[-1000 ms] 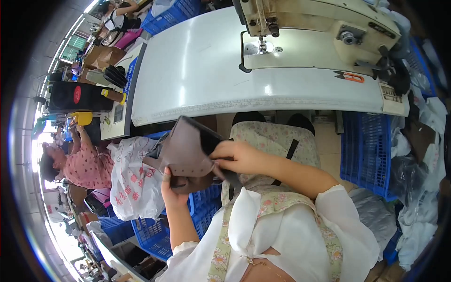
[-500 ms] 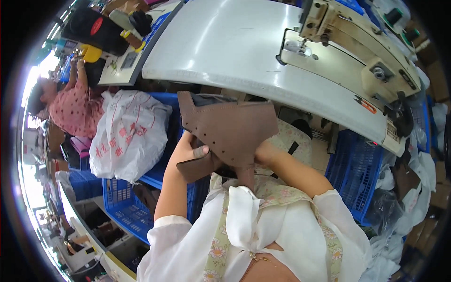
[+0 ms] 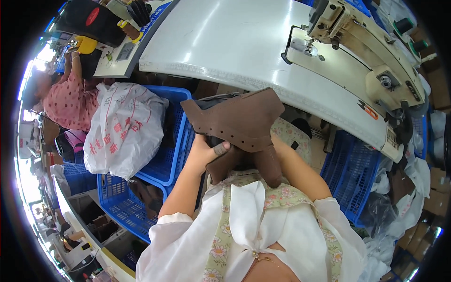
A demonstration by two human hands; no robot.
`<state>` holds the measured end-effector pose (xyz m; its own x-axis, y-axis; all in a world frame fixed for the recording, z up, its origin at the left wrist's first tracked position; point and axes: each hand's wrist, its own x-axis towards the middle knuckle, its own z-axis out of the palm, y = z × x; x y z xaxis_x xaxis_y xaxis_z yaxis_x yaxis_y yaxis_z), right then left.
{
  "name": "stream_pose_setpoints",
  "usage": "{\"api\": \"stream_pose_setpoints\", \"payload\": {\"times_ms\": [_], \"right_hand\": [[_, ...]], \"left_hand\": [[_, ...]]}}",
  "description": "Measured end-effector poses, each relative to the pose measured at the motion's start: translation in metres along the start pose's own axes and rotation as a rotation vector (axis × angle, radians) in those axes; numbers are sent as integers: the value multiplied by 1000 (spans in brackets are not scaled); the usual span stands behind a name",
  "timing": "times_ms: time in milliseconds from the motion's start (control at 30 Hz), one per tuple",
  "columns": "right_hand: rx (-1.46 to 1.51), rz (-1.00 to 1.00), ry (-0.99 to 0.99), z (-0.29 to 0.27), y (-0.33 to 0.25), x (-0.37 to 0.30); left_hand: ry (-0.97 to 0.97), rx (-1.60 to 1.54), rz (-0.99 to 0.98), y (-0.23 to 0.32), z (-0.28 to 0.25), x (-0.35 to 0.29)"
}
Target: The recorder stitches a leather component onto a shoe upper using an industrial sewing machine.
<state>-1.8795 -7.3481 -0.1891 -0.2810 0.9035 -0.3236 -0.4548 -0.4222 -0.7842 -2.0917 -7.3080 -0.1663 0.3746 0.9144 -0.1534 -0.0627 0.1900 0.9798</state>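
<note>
A brown leather shoe upper (image 3: 239,120) with a row of small punched holes and a dark lining is held up in front of my waist, below the table's front edge. My left hand (image 3: 210,151) grips its lower left side, the thumb, wrapped in a grey covering, pressed on the leather. At the upper's right side is my right hand (image 3: 278,146), with its fingers hidden behind the leather; it appears to support that side from behind. Two flaps of the upper hang down toward my apron.
Ahead stands a white sewing table (image 3: 225,42) with a sewing machine (image 3: 357,61) and orange-handled snips (image 3: 369,110). Blue crates (image 3: 181,136) flank me, a white plastic bag (image 3: 124,134) sitting at the left. A co-worker in pink (image 3: 70,103) sits farther left.
The shoe upper has turned and tilted between my hands, its lower flaps shifting to the right. My left hand has moved a little to the right with it.
</note>
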Motion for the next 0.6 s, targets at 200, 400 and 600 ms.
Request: {"api": "stream_pose_setpoints", "payload": {"times_ms": [200,400,600], "right_hand": [[101,10,-28,-5,10,5],[206,-21,-23,-14,14,9],[310,-77,17,-28,15,0]], "left_hand": [[-38,89,-94,-16,-8,4],[125,-463,-349,-51,-10,16],[-250,-1168,-204,-10,1,19]]}}
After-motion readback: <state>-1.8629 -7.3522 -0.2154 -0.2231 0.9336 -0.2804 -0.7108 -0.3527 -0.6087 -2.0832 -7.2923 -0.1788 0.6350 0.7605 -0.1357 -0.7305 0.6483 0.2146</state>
